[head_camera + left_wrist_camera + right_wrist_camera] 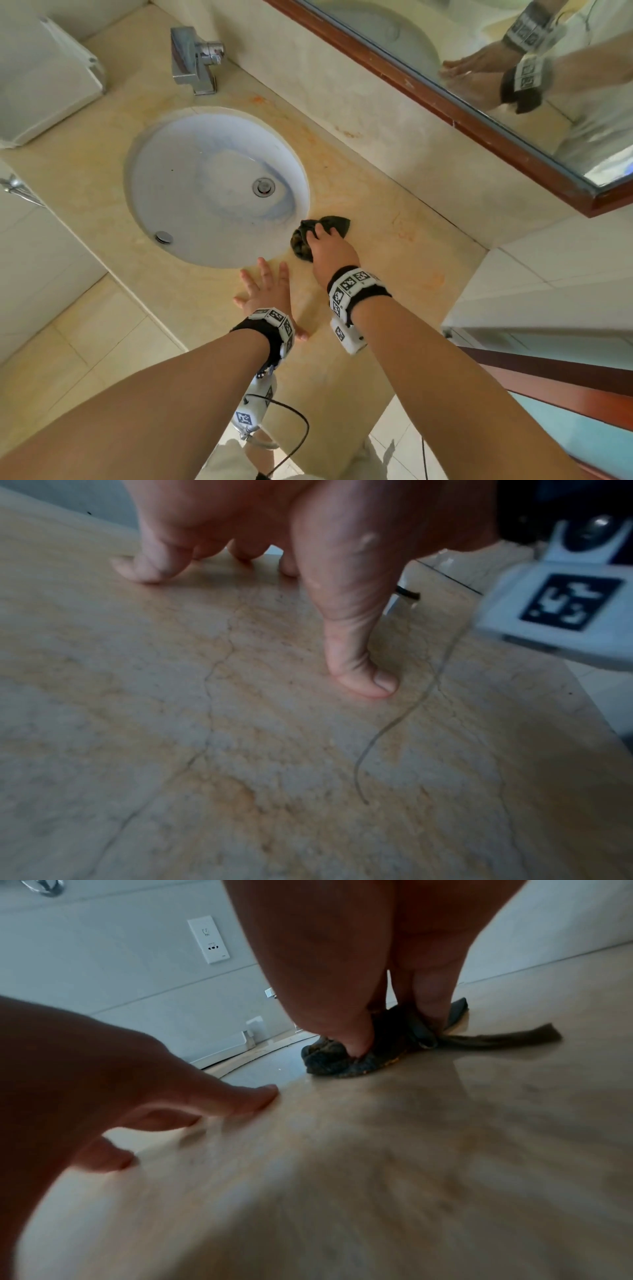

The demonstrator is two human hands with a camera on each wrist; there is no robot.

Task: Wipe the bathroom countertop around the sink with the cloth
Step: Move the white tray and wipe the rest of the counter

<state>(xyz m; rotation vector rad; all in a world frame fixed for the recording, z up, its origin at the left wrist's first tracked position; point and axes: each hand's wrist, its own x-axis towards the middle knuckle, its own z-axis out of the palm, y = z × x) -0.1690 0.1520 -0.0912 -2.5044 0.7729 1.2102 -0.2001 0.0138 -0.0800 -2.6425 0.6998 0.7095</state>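
Beige marble countertop (373,219) carries both your hands, w/ the white sink (215,188) set into it. Your right hand (330,250) presses a dark cloth (303,240) flat on the counter just beside the sink rim, on the mirror side; fingers curl down into it, so it's grasped. Your left hand (265,291) lies released, fingers spread straight on bare counter at the sink's near edge, close to the right hand but not touching the cloth.

Head view alone gives the faucet (195,58), the drain and the wood-framed mirror (479,113) reflecting both hands. Right wrist view adds what the head cam can't: the cloth (346,1058) is bunched under the thumb, w/ a flat strip trailing off to one side, plus a wall socket (208,940) behind. Left wrist view shows thumb and fingertips (140,569) planted on veined stone, nothing held.

Cloth looks dark green-grey, crumpled, thick at the sink side, w/ a yellowish fleck along its lower edge.
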